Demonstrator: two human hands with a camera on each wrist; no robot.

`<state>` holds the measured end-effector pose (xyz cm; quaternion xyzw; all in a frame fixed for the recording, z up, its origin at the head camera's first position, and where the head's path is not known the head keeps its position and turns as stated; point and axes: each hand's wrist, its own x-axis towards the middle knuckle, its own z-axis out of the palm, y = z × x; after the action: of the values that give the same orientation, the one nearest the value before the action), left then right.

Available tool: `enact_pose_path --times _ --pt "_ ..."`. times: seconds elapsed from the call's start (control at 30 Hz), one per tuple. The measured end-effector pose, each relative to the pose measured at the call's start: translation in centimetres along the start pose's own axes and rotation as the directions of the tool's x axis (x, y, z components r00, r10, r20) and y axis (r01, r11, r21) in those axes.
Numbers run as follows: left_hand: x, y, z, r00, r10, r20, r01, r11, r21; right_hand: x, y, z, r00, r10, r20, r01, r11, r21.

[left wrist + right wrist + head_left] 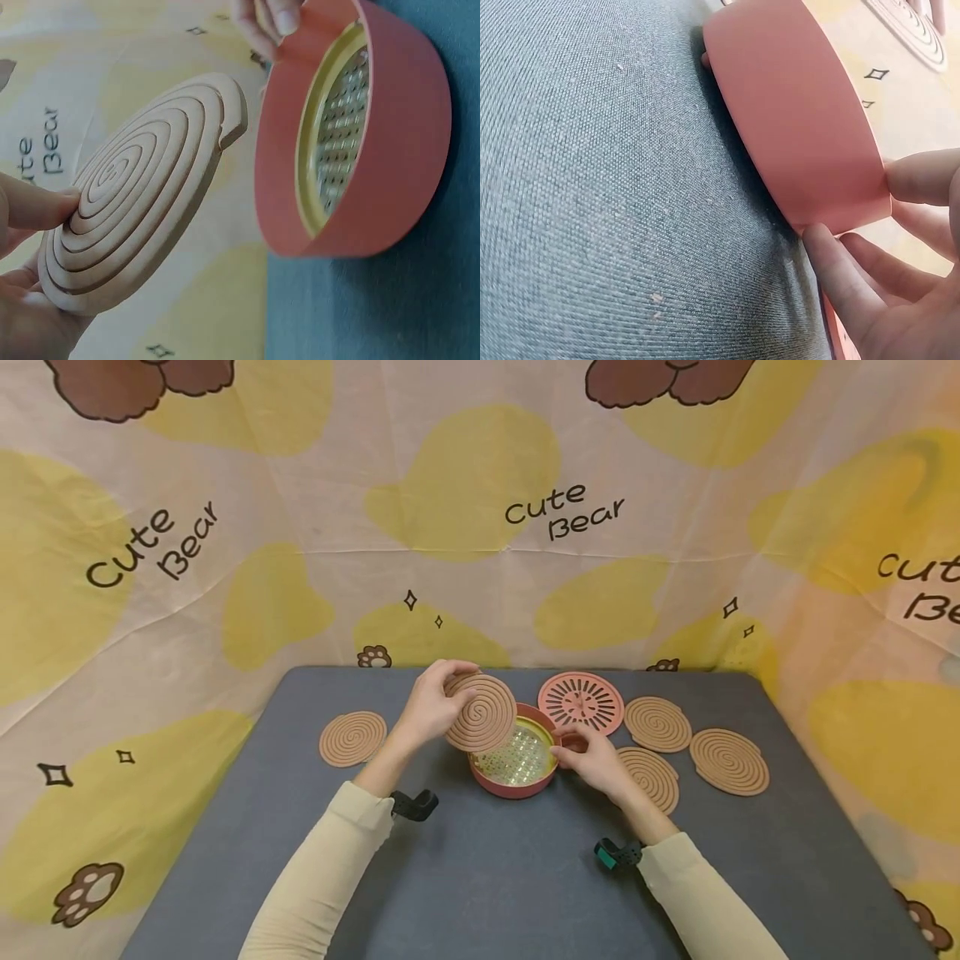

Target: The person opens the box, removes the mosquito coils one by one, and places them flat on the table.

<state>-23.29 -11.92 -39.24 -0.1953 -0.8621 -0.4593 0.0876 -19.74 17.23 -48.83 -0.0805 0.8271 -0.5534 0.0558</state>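
Note:
My left hand [431, 706] pinches a brown mosquito coil [483, 714] by its edge, thumb on the upper face. The coil is tilted over the left side of a round pink mosquito coil holder [512, 791], overlapping its rim in the head view. In the left wrist view the coil [150, 187] hangs apart from the holder's wall [409, 142]. Inside the holder is a yellow ring around a perforated metal plate [345, 127]. My right hand [596, 764] holds the holder's right side, with fingertips [821, 244] low on the wall and another finger up at the rim.
A pink slotted lid [581, 700] lies just behind the holder. More coils lie flat on the dark grey table [510, 877]: one coil [352, 739] at left, and at right a back coil [656, 724], an outer coil [729, 762] and one [652, 774] partly under my right arm.

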Motion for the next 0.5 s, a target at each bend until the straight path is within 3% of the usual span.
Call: enact_pose_path --times 0.3,0.5 --pt "-0.6 -1.8 -2.8 0.991 -0.058 -0.119 0.055 0.998 -0.032 -0.1 0.1 0.0 1.0 -0.012 0.005 0.012 1.0 0.003" --pt "-0.9 -3.2 -4.1 0.976 -0.146 -0.161 0.142 0.989 -0.038 0.0 0.1 0.1 1.0 -0.005 0.005 0.005 1.0 0.01"
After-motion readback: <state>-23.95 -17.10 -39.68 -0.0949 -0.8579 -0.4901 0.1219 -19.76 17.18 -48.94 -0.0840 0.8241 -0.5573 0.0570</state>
